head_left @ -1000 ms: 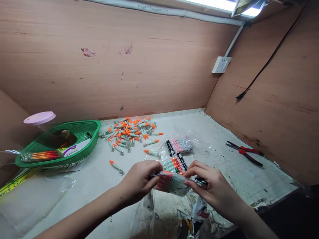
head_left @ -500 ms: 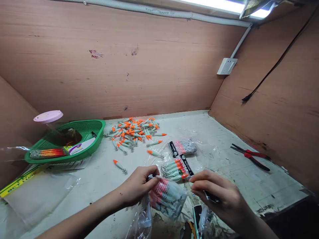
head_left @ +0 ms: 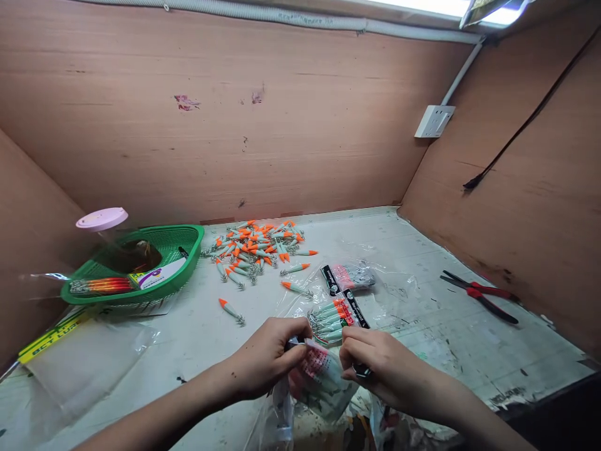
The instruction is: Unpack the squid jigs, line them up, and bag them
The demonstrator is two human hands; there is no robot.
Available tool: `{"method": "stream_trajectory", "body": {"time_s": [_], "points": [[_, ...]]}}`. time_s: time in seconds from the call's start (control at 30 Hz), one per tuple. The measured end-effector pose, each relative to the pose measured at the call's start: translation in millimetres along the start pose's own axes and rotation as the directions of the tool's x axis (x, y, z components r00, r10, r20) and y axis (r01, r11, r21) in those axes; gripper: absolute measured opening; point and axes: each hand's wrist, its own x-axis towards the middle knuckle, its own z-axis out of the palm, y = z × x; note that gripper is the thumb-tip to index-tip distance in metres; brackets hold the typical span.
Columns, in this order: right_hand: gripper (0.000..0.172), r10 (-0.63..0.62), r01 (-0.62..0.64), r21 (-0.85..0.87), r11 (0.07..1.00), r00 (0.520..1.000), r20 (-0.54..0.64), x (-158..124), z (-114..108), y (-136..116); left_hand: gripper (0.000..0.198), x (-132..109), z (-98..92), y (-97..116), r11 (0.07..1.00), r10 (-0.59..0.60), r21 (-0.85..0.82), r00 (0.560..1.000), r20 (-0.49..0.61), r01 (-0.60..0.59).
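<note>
My left hand (head_left: 267, 358) and my right hand (head_left: 380, 366) both pinch a clear plastic packet of lures (head_left: 319, 376) at the near edge of the white table (head_left: 422, 313), left hand at its left top corner, right hand at its black header on the right. Just beyond my fingers lies a filled packet of orange-tipped lures (head_left: 335, 316), and further back another packet (head_left: 350, 275). A heap of loose pale lures with orange tips (head_left: 256, 247) lies near the back wall, with single lures (head_left: 231, 311) scattered nearer to me.
A green plastic basket (head_left: 188, 263) at the left holds a packet of red lures and a jar with a pink lid (head_left: 102, 219). Red-handled pliers (head_left: 483, 295) lie at the right. Clear bags (head_left: 84, 363) lie at the near left. Wooden walls enclose three sides.
My right hand moved back left to the packet and pinches its right end again. The packet has shifted slightly within my hands.
</note>
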Motion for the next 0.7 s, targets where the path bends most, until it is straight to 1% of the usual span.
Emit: {"method": "stream_trajectory", "body": {"time_s": [0.07,0.17,0.3,0.4,0.47,0.57,0.63,0.7], "points": [[0.013,-0.020,0.022,0.041,0.999,0.999,-0.050,-1.5,-2.5,1.4,0.011,-0.5,-2.5,1.9,0.999,-0.031,-0.030,0.999,-0.007,0.031],[0.007,0.025,-0.012,0.122,0.992,0.994,-0.110,-4.0,-7.6,1.2,0.015,-1.0,-5.9,5.2,0.995,-0.068,-0.067,0.998,0.002,0.068],[0.008,0.092,-0.084,0.128,0.988,0.994,-0.060,-3.0,-11.0,-1.6,0.012,-1.6,-5.4,5.9,0.992,-0.061,-0.106,0.998,0.015,0.062],[0.010,0.104,-0.099,0.143,0.985,0.994,-0.026,0.5,-10.8,-2.9,0.011,-2.7,-2.7,4.3,0.991,-0.051,-0.122,0.999,0.016,0.053],[0.011,0.093,-0.092,0.144,0.985,0.996,-0.002,2.2,-10.6,-3.0,0.010,-3.4,-2.0,3.8,0.992,-0.048,-0.115,0.999,0.012,0.049],[0.012,0.035,-0.039,0.152,0.988,0.999,0.028,2.6,-11.1,-2.3,0.011,-4.0,-3.8,5.0,0.993,-0.052,-0.104,0.999,0.004,0.052],[0.010,0.006,-0.007,0.173,0.985,1.000,0.005,2.1,-12.1,-1.2,0.012,-4.1,-6.1,6.4,0.991,-0.066,-0.116,0.998,0.012,0.067],[0.007,0.011,-0.007,0.188,0.982,1.000,-0.021,2.0,-13.4,-0.1,0.012,-4.2,-7.7,7.3,0.988,-0.068,-0.138,0.997,0.034,0.072]]}}
